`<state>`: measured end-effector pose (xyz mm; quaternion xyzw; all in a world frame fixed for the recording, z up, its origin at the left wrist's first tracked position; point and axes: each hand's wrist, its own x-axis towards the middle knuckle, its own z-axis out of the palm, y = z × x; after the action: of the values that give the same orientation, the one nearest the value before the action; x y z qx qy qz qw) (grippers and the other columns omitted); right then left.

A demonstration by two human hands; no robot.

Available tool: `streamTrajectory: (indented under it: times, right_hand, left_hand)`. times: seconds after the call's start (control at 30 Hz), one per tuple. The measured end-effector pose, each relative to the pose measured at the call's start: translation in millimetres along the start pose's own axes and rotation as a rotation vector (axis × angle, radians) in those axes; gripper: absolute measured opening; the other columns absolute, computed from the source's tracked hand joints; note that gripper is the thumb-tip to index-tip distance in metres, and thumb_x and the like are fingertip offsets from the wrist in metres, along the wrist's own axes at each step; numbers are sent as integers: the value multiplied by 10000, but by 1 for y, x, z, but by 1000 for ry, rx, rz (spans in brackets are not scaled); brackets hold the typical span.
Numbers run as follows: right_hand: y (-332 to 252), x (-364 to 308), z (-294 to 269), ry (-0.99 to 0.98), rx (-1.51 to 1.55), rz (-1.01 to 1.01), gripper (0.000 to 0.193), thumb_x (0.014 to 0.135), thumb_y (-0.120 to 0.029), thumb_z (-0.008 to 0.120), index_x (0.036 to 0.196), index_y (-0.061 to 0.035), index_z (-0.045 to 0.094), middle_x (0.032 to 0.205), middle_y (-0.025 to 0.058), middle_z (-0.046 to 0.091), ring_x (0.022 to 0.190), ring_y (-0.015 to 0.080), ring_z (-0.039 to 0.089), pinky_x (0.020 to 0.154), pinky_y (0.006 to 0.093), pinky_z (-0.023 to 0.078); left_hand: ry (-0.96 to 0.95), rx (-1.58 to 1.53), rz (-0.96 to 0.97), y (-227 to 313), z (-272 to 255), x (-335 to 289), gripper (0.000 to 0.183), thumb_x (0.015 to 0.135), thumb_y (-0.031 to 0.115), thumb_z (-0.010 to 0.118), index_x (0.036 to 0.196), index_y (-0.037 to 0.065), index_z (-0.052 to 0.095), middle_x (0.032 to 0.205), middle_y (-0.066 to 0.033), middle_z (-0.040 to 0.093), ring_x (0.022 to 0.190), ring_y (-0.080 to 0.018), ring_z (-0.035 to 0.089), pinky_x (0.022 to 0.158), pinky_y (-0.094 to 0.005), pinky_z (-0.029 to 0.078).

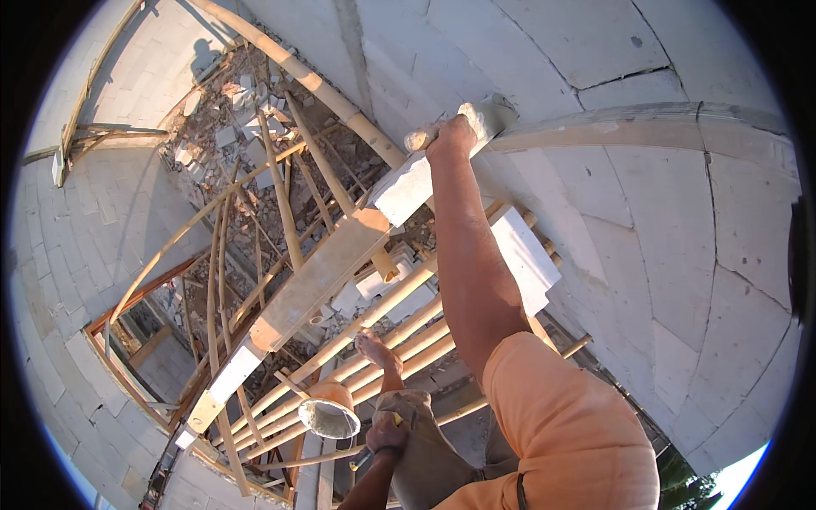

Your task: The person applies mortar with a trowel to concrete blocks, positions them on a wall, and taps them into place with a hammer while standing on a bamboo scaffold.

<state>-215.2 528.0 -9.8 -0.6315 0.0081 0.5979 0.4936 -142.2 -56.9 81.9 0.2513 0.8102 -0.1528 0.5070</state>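
Observation:
My right arm, in an orange sleeve, stretches up to the wall end of a long beam. There my right hand is closed. A pale rounded end sticks out left of the fist, and a whitish-grey piece lies on its right, against the wall; what I grip is not clear. Low down, my left hand is closed round a small tool with a yellow part; its kind is mostly hidden. Close by is a mortar-smeared bucket. Beneath my right hand runs the beam, partly boxed in wood, partly white.
My bare foot rests on several bamboo poles. Rubble and broken blocks lie far below among slanting bamboo props. A pale block wall rises on the right. A white block sits beside my forearm. An opening frame is at left.

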Motion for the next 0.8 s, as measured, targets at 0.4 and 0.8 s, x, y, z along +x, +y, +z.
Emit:
streamTrajectory:
  times: [0.4,0.8]
  right_hand:
    - [24,-1,-22,5,-402,-44,283,912,-202,543,1033,54,559,850,195,637,720,319,651,622,451,519]
    - [17,-5,-25,3,-291,-1,325,886,-171,596,1144,-3,493,932,161,577,766,281,591,611,472,496]
  left_hand:
    - [14,-11,-3,-13,9,4,327,744,408,621,915,131,649,873,-175,701,814,-384,682,742,-503,533]
    - [48,-2,14,-16,7,1,279,757,366,610,917,142,654,843,-163,703,797,-390,679,738,-503,530]
